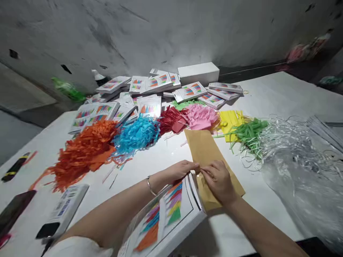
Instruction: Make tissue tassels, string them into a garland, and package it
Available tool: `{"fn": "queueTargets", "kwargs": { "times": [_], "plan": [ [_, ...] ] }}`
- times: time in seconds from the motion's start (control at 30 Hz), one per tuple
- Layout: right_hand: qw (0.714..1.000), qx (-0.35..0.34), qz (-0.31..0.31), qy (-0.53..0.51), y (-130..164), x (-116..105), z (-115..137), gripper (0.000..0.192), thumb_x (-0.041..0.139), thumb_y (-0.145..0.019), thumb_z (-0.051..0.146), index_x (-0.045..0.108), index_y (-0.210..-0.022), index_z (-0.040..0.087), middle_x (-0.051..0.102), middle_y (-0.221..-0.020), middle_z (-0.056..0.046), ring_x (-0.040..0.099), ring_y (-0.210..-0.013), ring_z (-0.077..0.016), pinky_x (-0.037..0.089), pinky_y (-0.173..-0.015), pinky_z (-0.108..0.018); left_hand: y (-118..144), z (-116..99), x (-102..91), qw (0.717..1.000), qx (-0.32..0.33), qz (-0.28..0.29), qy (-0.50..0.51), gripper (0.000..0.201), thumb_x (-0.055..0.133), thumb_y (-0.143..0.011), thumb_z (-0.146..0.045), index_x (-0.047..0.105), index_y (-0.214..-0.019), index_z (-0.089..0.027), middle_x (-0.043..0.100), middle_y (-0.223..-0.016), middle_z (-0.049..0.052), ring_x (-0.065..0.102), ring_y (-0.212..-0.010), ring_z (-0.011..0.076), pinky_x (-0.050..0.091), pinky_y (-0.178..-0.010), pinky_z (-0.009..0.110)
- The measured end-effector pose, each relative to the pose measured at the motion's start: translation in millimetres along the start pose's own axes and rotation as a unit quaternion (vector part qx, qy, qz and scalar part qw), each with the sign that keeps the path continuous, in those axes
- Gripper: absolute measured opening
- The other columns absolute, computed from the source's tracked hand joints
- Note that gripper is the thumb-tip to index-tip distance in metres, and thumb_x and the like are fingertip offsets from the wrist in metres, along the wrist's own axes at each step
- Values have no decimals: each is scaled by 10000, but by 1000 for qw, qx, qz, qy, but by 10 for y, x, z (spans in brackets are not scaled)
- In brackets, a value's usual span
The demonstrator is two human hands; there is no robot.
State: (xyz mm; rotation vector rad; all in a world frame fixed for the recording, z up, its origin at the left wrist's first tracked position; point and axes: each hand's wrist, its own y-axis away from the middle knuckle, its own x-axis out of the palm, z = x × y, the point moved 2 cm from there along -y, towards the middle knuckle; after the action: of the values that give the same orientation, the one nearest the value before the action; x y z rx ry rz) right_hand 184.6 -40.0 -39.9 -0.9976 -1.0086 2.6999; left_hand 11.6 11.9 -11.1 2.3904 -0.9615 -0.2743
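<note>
My left hand (183, 170), with a bangle on its wrist, is closed beside the top end of a white printed box (177, 214). The box is tilted in the foreground, and its front shows rows of coloured tassels. Closed in a pinch, my right hand (218, 180) meets the left fingertips just past the box's end. What the fingertips hold is too small or hidden to make out. Beneath both hands lies a flat brown paper piece (206, 146) on the white table (144, 175).
Bundles of orange (83, 153), blue (138, 134), red (174, 119), pink (202, 116), yellow (230, 123) and green (250, 132) tassels arc across the table. Several printed boxes (158, 82) pile behind them. Clear plastic (297, 192) covers the right; a power strip-like white block (66, 203) lies left.
</note>
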Motion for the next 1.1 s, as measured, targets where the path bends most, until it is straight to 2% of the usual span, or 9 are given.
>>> {"fn": "queueTargets", "kwargs": {
  "times": [0.3, 0.47, 0.53, 0.63, 0.7, 0.83, 0.9, 1.0, 1.1],
  "plan": [
    [1000, 16, 10, -12, 12, 19, 35, 170, 579, -948, 152, 604, -789, 206, 574, -772, -24, 508, -767, -197, 392, -749, -344, -1, -9, 27, 999, 1, -44, -2, 520, 629, -730, -685, 579, -688, -169, 498, -552, -55, 419, -508, 106, 320, -517, 239],
    [998, 26, 5, -65, 0, -25, 21, 133, 580, -942, 191, 593, -813, 218, 593, -783, -16, 532, -753, -183, 426, -737, -337, 5, -15, 5, 996, -3, -87, -16, 540, 654, -703, -706, 486, -628, -198, 404, -474, -82, 369, -446, 99, 306, -484, 240],
    [994, 42, -10, -97, -1, -87, 0, 127, 562, -959, 223, 565, -831, 226, 583, -780, -5, 544, -720, -164, 453, -688, -306, -11, -2, -32, 994, 2, -104, -27, 571, 642, -693, -746, 523, -639, -190, 454, -494, -66, 412, -462, 109, 331, -497, 244],
    [985, 92, -57, -136, -6, -219, -3, 37, 479, -1015, 251, 510, -998, 239, 567, -784, 11, 576, -684, -142, 490, -626, -263, -40, 15, -132, 990, 16, -131, -53, 665, 581, -700, -816, 635, -705, -153, 588, -578, -6, 503, -514, 141, 378, -533, 260],
    [978, 110, -63, -165, -12, -278, 66, 169, 474, -1028, 318, 443, -1176, 243, 589, -794, 14, 619, -691, -147, 530, -617, -260, -41, -4, -214, 984, 36, -158, -77, 716, 535, -731, -829, 683, -741, -128, 639, -618, 28, 517, -517, 149, 384, -538, 268],
    [970, 98, 38, -217, 5, -216, 320, 710, 698, -889, 476, 296, -1426, 247, 696, -1078, -88, 713, -929, -218, 615, -766, -345, 94, -190, -318, 959, 105, -232, -127, 688, 499, -825, -762, 723, -851, -113, 694, -721, 59, 516, -533, 145, 388, -539, 264],
    [972, 106, 54, -201, 25, -169, 394, 708, 720, -886, 406, 310, -1445, 262, 689, -1190, -115, 705, -1046, -238, 608, -873, -391, 257, -341, -314, 943, 147, -261, -143, 630, 486, -872, -712, 723, -882, -128, 715, -807, 71, 585, -650, 172, 441, -609, 268],
    [971, 110, 11, -211, 6, -220, 421, 544, 672, -929, 280, 392, -1397, 279, 711, -1165, -90, 712, -1058, -215, 610, -901, -377, 615, -579, -237, 918, 247, -251, -185, 474, 547, -913, -596, 731, -911, -160, 727, -922, 78, 654, -862, 211, 507, -774, 291],
    [962, 59, -27, -266, -92, -421, 493, 572, 697, -903, 163, 414, -1380, 302, 714, -1182, -62, 706, -1077, -186, 617, -897, -326, 1048, -750, -105, 842, 422, -192, -277, 239, 640, -934, -361, 722, -1073, -185, 706, -1041, 107, 674, -952, 212, 554, -806, 307]
  ]
}}
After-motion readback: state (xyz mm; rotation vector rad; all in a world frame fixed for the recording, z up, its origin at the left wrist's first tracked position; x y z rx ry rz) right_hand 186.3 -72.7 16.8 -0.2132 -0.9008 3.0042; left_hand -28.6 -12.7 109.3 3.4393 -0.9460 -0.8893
